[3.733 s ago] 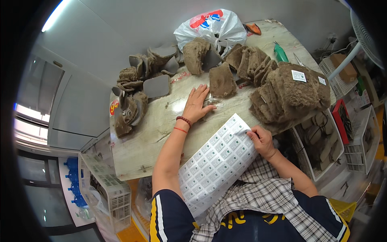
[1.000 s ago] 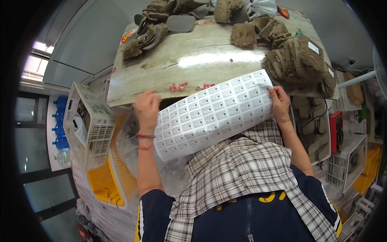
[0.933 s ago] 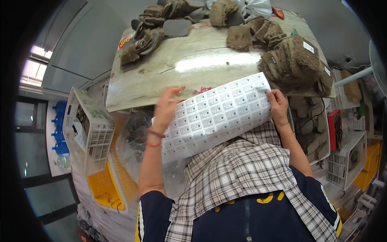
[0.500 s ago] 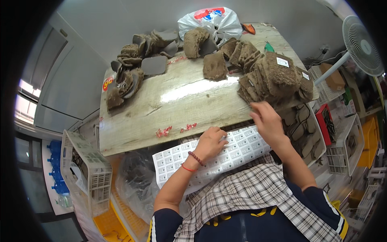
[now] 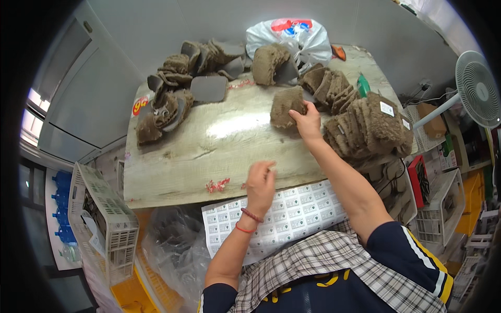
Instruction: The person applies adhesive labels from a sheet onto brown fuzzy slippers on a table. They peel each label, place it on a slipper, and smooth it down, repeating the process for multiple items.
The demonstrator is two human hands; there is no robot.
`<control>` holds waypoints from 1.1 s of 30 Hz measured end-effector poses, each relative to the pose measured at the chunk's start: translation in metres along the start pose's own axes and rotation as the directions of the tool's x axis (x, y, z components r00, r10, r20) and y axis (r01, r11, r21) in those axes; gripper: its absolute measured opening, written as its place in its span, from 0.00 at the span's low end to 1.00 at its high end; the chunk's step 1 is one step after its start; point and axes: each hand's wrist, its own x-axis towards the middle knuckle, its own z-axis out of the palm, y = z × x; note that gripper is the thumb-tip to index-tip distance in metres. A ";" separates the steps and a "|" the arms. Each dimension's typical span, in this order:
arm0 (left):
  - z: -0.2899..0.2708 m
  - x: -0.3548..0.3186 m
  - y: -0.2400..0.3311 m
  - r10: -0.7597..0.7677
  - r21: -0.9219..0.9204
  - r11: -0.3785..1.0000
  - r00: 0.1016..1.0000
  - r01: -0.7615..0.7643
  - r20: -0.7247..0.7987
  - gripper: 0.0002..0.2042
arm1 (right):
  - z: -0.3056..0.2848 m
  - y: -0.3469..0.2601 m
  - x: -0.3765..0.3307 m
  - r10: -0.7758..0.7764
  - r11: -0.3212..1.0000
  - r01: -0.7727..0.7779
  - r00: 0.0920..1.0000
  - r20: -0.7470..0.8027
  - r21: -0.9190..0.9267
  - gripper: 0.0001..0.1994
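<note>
My right hand [image 5: 307, 124] reaches over the table and pinches the right edge of a brown fleecy pad [image 5: 286, 106] with thumb and fingers. The pad lies fleece side up. Above the table's near edge is my left hand [image 5: 260, 183], slightly blurred, its fingers curled together; whatever they may hold is too small to make out. Beneath that wrist, a white sheet of printed labels [image 5: 292, 211] spreads across my lap. To the right, a stack of fleecy pads [image 5: 360, 128] has a white label [image 5: 386, 108] stuck on one.
More brown pads with grey backs [image 5: 175, 78] are heaped at the table's left. A white plastic bag [image 5: 263, 39], a green-handled tool [image 5: 363, 84] and red scraps [image 5: 217, 185] lie on the table [image 5: 182, 167]. A fan [image 5: 477, 88] stands right; a crate [image 5: 122, 240] sits left.
My right hand has moved from beside the label sheet up and left to the single pad and taken its edge. My left hand has lifted off the sheet toward the table edge.
</note>
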 end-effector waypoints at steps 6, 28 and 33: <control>-0.022 0.010 0.006 -0.507 -0.600 0.634 0.848 0.488 0.154 0.13 | -0.023 -0.021 -0.115 0.147 0.908 -0.304 0.875 0.461 0.288 0.17; -0.015 -0.001 0.002 -0.326 -0.200 0.931 0.942 0.307 -0.072 0.12 | -0.027 -0.021 -0.124 0.243 0.751 -0.360 0.930 0.276 0.553 0.07; -0.014 -0.003 -0.002 -0.274 -0.183 0.950 0.956 0.252 -0.102 0.09 | -0.062 -0.017 -0.094 0.397 0.756 -0.338 0.918 0.018 0.560 0.08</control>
